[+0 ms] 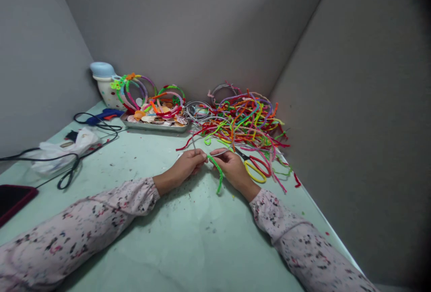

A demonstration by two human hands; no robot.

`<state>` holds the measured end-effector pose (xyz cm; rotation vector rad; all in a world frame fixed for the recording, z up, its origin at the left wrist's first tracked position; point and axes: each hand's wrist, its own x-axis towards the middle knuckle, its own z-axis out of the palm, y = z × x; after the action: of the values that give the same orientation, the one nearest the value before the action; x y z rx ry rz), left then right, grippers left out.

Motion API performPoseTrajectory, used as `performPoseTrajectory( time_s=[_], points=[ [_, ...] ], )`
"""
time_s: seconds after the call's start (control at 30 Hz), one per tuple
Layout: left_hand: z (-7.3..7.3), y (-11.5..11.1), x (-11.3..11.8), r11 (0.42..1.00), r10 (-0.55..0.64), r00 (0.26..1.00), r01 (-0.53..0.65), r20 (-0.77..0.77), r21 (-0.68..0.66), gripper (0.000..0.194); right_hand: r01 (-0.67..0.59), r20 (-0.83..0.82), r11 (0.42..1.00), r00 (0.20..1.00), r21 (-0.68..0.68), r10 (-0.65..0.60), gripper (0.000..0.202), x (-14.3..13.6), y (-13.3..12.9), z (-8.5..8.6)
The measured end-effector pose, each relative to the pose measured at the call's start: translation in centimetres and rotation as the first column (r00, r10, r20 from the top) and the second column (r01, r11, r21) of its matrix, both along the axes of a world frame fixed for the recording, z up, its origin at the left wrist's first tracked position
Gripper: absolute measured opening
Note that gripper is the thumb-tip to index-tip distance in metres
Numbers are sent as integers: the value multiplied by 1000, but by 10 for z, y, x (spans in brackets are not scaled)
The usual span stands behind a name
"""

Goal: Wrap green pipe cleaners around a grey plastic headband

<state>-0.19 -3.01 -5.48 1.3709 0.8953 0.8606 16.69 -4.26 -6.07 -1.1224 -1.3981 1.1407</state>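
Observation:
A bright green pipe cleaner [218, 176] hangs down between my two hands, its upper end at the fingertips of my left hand [189, 166]. Those fingers are pinched together on it and on a thin grey wire [194, 141]. My right hand [232, 168] has its fingers closed around the other side of the grey wire, which curves up beyond both hands. The exact grip of the right fingertips is partly hidden. Just right of that hand lie scissors [257, 171] with red and yellow handles.
A tangled heap of coloured pipe cleaners [249, 114] fills the back right. Behind on the left, a metal tray [155, 126] holds shells and wrapped hoops, beside a cup with a blue lid [103, 71]. Black cable [72, 170], a plastic bag [57, 152] and a phone [15, 202] lie left.

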Motion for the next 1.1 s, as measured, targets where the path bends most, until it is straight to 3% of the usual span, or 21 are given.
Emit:
performPoseTrajectory(
  time_s=[0.27, 0.8, 0.97, 1.1],
  points=[
    [-1, -1, 1, 999, 23, 998, -20, 61, -47, 14, -13, -73, 1000, 997, -27, 11, 28, -2, 0, 1],
    [0, -2, -1, 989, 41, 993, -25, -111, 143, 28, 9, -44, 992, 999, -123, -14, 33, -1, -3, 9],
    [0, -3, 0, 983, 69, 987, -43, -142, 181, 20, -40, 6, 999, 999, -31, 41, 23, 0, -7, 14],
    [3, -4, 0, 975, 80, 983, -42, -166, 220, 15, -46, -32, 996, 999, -73, 43, 20, 1, -9, 14]
  ],
)
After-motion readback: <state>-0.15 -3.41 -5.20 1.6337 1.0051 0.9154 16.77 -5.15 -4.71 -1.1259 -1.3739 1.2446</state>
